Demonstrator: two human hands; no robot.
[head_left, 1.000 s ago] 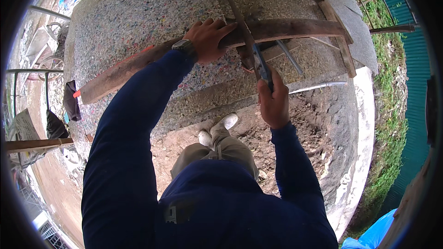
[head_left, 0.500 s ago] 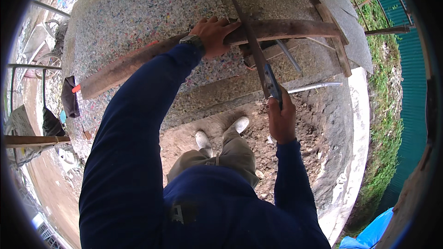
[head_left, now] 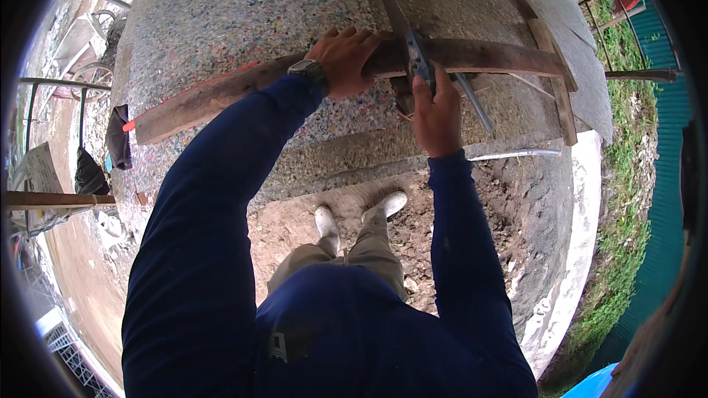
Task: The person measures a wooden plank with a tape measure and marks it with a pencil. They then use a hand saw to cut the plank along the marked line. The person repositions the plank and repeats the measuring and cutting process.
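Note:
A long, weathered wooden plank lies across a speckled board. My left hand presses down on the plank near its middle, fingers stretched over it and thumb apart. Just right of it, my right hand is wrapped round the blue-grey handle of a handsaw. The blade points away from me and crosses the plank; its far tip reaches the top of the view. Whether the teeth are in a cut, I cannot tell.
At the plank's right end lie narrower wooden strips. A grey metal pipe sticks out below the plank, and a pale pipe lies nearer. A dark cloth hangs by the board's left edge. Green corrugated sheeting stands far right.
My right hand has pushed the handsaw forward, away from me, so its handle now overlaps the plank. My left hand stays on the plank. The whole view has shifted slightly.

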